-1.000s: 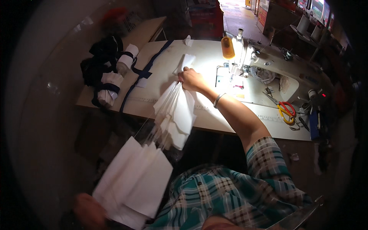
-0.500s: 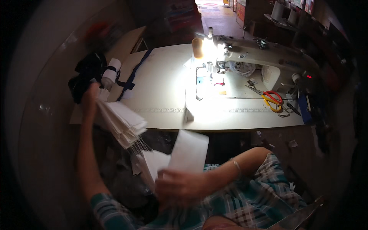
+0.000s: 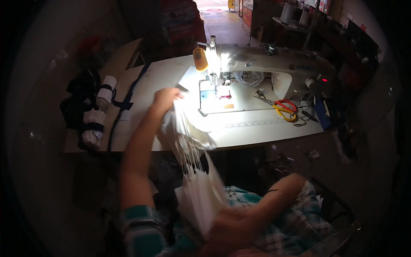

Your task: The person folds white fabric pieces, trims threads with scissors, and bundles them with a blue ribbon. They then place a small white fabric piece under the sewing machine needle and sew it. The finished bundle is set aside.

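Below the front edge of the bench [image 3: 252,133], the right hand [image 3: 231,228] is blurry at the bottom of a low white bunch [image 3: 200,192]; I cannot tell its grip. Thin threads [image 3: 191,159] go up to a high white bunch [image 3: 183,125], hanging at the front edge. The left hand [image 3: 167,99] holds its top. Near the right corner lie scissors [image 3: 275,105], and behind them stands a sewing machine [image 3: 265,63].

Glare beside your sewing machine [image 3: 274,64] bleaches the table [image 3: 248,132] (edges fall black); your right hand [image 3: 231,227] blurs.
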